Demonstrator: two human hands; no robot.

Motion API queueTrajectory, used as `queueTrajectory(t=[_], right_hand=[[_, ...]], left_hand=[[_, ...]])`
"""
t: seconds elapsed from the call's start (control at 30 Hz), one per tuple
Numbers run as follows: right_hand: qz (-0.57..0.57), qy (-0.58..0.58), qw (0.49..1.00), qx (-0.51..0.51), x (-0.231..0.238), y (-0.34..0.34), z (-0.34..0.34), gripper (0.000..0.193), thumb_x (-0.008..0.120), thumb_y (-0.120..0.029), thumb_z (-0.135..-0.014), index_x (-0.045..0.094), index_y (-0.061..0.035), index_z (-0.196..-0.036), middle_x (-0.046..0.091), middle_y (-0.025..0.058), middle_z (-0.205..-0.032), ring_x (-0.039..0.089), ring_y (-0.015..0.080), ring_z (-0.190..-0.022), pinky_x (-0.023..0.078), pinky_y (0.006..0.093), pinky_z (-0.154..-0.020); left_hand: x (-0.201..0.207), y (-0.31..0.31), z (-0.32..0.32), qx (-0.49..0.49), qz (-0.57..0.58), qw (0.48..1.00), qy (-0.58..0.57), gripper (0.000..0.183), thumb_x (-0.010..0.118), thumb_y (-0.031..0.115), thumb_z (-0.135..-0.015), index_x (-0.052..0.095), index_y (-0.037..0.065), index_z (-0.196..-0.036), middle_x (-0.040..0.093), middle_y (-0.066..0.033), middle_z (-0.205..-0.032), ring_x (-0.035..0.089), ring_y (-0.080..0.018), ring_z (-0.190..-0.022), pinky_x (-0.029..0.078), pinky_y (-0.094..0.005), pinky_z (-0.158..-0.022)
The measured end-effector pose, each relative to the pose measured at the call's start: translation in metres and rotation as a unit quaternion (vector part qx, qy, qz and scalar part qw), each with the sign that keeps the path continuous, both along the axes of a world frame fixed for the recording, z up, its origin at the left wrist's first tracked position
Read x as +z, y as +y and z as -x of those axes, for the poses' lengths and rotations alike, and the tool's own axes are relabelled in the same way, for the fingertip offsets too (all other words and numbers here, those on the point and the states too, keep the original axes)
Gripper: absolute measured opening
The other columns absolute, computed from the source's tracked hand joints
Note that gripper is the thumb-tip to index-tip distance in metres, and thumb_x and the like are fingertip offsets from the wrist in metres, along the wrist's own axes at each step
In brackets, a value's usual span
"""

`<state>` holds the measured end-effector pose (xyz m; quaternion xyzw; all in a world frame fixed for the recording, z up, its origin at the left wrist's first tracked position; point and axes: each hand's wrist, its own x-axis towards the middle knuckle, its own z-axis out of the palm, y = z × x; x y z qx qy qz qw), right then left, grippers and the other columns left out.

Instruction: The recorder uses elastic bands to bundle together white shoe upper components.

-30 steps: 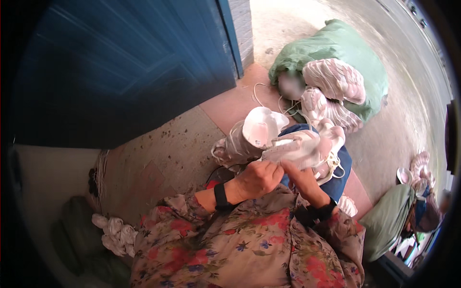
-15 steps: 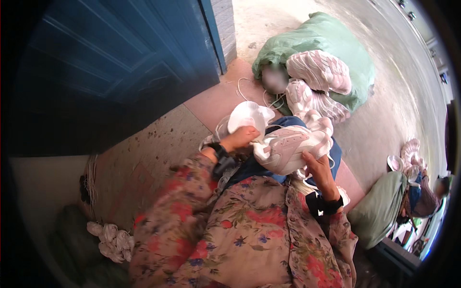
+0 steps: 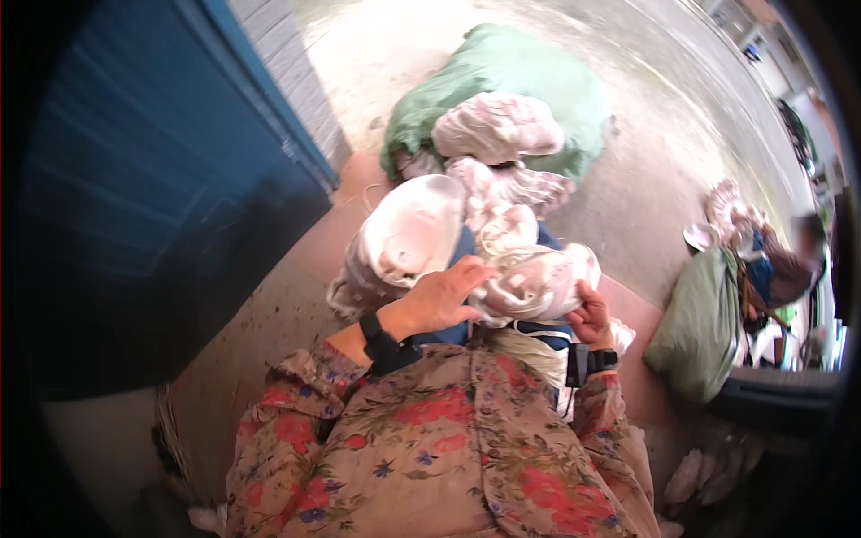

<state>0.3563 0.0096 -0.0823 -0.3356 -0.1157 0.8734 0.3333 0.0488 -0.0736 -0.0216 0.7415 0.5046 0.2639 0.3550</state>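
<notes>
A white and pale pink shoe upper [image 3: 538, 280] lies over my lap, soft and slightly blurred. My right hand [image 3: 590, 314] grips its right end with bent fingers. At its left end is my left hand [image 3: 439, 296], fingers stretched forward and thumb apart; the fingertips are by the upper's edge, and whether they touch it is unclear. Left of that hand stands a white bowl-like container [image 3: 408, 220] with a pinkish inside, against a pale bundle [image 3: 359, 260]. Loose white cord [image 3: 529, 345] hangs below the upper, and more pale uppers [image 3: 502, 224] lie just beyond it.
Ahead, a large green sack [image 3: 502, 72] carries bundled pale uppers [image 3: 498, 125]. A blue door [image 3: 179, 179] closes off the left side. At right, another person [image 3: 789, 278] sits behind an olive sack [image 3: 700, 323] with similar pale bundles [image 3: 731, 211].
The view has swung right, so the scene sits further left. My left hand has left the white container and spread its fingers near the upper. My right hand still holds the upper's right end.
</notes>
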Motion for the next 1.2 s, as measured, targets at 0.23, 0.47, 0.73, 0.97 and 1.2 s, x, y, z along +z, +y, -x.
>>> queueTrajectory(t=[0.23,0.47,0.73,0.97,1.2], right_hand=[[-0.024,0.058,0.997,0.035,0.001,0.012,0.0,0.013,0.046,-0.019,-0.09,0.051,-0.0075,-0.094,0.045,-0.004,-0.056,0.027,0.004,-0.036,0.027,0.0184,-0.033],[-0.208,-0.215,0.952,-0.067,0.052,0.017,0.005,0.018,0.053,-0.025,-0.084,0.059,-0.0102,-0.093,0.055,-0.0037,-0.073,0.033,0.0029,-0.042,0.028,0.0173,-0.036],[-0.238,-0.305,0.922,0.008,0.014,-0.056,-0.061,0.025,0.042,-0.022,-0.085,0.056,-0.004,-0.097,0.059,0.0066,-0.086,0.034,0.0052,-0.043,0.029,0.0182,-0.037],[0.184,-0.054,0.981,-0.025,-0.053,-0.06,0.07,0.033,0.029,-0.035,-0.093,0.048,-0.0076,-0.091,0.054,0.0044,-0.077,0.037,0.013,-0.045,0.038,0.0306,-0.046],[0.199,-0.081,0.975,-0.056,-0.032,-0.066,0.059,0.032,0.033,-0.033,-0.092,0.054,-0.0092,-0.09,0.051,0.0015,-0.07,0.032,0.0086,-0.041,0.046,0.0334,-0.05]], left_hand=[[-0.004,-0.004,-0.02,-0.02,-0.065,0.991,0.113,0.047,0.068,0.011,-0.067,0.049,0.014,-0.11,0.044,-0.0119,-0.111,0.054,-0.029,-0.089,0.046,-0.0354,-0.071],[-0.013,0.002,-0.046,-0.015,-0.169,0.973,0.158,0.029,0.055,0.011,-0.075,0.053,0.013,-0.104,0.053,-0.0064,-0.091,0.056,-0.0238,-0.08,0.049,-0.0338,-0.059],[-0.006,-0.031,-0.053,-0.081,-0.133,0.969,0.191,0.033,0.053,0.014,-0.076,0.054,0.013,-0.108,0.052,-0.0061,-0.08,0.056,-0.0234,-0.064,0.047,-0.0332,-0.052],[-0.001,-0.022,-0.056,-0.063,-0.105,0.97,0.212,0.027,0.06,0.015,-0.074,0.055,0.012,-0.101,0.051,-0.0058,-0.081,0.054,-0.0241,-0.069,0.045,-0.0336,-0.056],[-0.044,-0.022,-0.055,-0.073,-0.114,0.959,0.249,0.027,0.055,0.013,-0.074,0.054,0.014,-0.101,0.05,-0.0069,-0.081,0.055,-0.0246,-0.069,0.046,-0.0347,-0.054]])
